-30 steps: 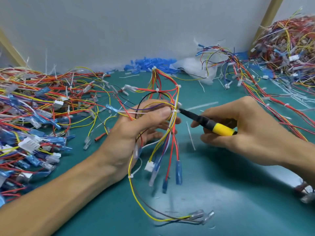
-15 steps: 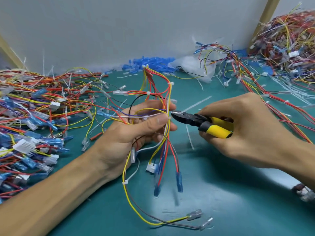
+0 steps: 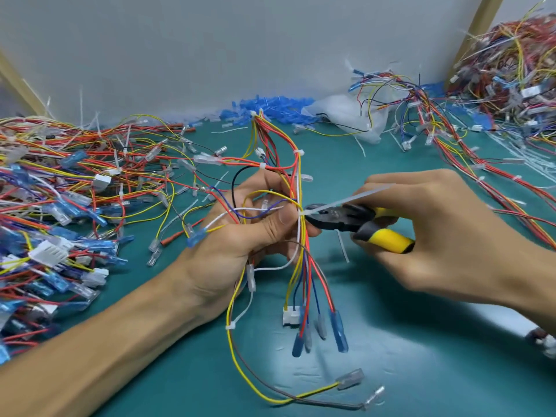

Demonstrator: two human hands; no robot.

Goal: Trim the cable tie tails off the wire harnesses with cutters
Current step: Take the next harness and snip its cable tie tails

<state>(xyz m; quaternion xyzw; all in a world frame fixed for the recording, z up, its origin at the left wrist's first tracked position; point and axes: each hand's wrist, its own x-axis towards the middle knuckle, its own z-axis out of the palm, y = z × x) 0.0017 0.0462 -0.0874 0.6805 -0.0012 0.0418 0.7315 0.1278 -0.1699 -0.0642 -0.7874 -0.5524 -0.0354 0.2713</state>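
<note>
Grip, right hand [image 3: 445, 233]: the fingers wrap the yellow handles of the cutters [image 3: 355, 219], and the jaws stand narrowly apart. Whether they already bite cannot be told.

Grip, left hand [image 3: 240, 233]: thumb and fingers pinch the wire harness [image 3: 304, 260] just left of the tie head [image 3: 301, 212]. The bundle is held upright, with its connectors hanging toward the desk [image 3: 391, 341].

Controlling relation: the cable tie tail [image 3: 346, 200] leaves the tie head and runs rightward and slightly upward, over the cutters toward the right knuckles. Its long axis lies almost along the cutters' own axis, and the bundle crosses both. The jaw tips point left and reach the tail just beside the tie head, close against the wires. The right hand is nearer the free end of the tail; the left hand is nearer its root.

Assessment: the cut requires the jaws flush to the tie head and clear of the red and yellow wires directly behind it. A nicked wire is the likely fault.

Beyond: a loose offcut [image 3: 343, 248] lies on the desk under the cutters. Harness heaps lie at the left [image 3: 60, 191] and at the far right [image 3: 511, 55].
</note>
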